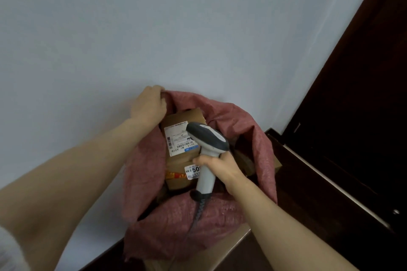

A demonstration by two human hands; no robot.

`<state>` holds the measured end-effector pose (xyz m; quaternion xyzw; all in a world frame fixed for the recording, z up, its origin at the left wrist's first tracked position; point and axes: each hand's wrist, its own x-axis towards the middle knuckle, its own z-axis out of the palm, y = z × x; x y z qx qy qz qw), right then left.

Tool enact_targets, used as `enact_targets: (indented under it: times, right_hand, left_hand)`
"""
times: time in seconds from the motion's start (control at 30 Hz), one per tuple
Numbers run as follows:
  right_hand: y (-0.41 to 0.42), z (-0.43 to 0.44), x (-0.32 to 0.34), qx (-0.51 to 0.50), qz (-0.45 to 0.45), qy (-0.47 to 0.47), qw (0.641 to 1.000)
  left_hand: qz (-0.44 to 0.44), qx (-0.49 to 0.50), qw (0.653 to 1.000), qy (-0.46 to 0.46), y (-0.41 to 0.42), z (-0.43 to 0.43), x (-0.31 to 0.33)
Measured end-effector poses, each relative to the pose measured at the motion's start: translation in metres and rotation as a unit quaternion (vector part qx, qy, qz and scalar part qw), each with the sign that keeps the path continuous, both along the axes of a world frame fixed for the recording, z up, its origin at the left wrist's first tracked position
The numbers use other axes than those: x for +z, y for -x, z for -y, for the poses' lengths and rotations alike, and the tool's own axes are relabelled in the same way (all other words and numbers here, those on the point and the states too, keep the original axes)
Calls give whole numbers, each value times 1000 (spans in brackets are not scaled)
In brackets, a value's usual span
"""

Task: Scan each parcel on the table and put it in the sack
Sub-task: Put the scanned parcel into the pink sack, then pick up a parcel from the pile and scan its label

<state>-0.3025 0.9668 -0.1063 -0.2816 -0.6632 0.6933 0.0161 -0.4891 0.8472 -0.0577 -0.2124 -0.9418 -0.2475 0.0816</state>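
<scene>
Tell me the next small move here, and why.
Probably lift the right hand and its scanner up out of the sack: the labelled box already lies inside, and the left hand grips the rim, holding the mouth open.

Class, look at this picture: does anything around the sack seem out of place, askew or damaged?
Nothing looks spilled or damaged. Oddly, the right hand holds the scanner in the mouth of the red sack, over a parcel already lying inside, its cable trailing across the near rim. The left hand grips the far rim.
</scene>
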Motion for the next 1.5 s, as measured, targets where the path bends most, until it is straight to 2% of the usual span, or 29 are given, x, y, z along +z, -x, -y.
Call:
enact_targets:
  times: [0.2,0.33,0.4,0.53,0.77,0.97,1.23,1.5]
  right_hand:
    - [-24,15,-8,-93,-21,14,995]
    - [-63,27,5,-100,-92,51,989]
    - [-85,34,13,-105,-128,99,981]
    - [-137,52,18,-38,-151,220,963]
    - [-232,124,-15,55,-104,200,973]
    - [-284,237,-24,185,-21,203,961]
    - [-347,428,-6,379,-2,220,899]
    - [-434,666,5,444,57,251,858]
  left_hand:
    - [24,22,999,37,-26,12,1]
    - [45,45,997,32,-65,28,6]
    - [52,56,997,24,-91,40,8]
    - [66,102,992,28,-163,70,4]
    - [154,192,966,79,-312,168,-33]
    - [201,308,928,64,-422,296,-39]
    - [199,471,859,29,-565,489,-31]
    - [194,580,790,-37,-718,695,-33]
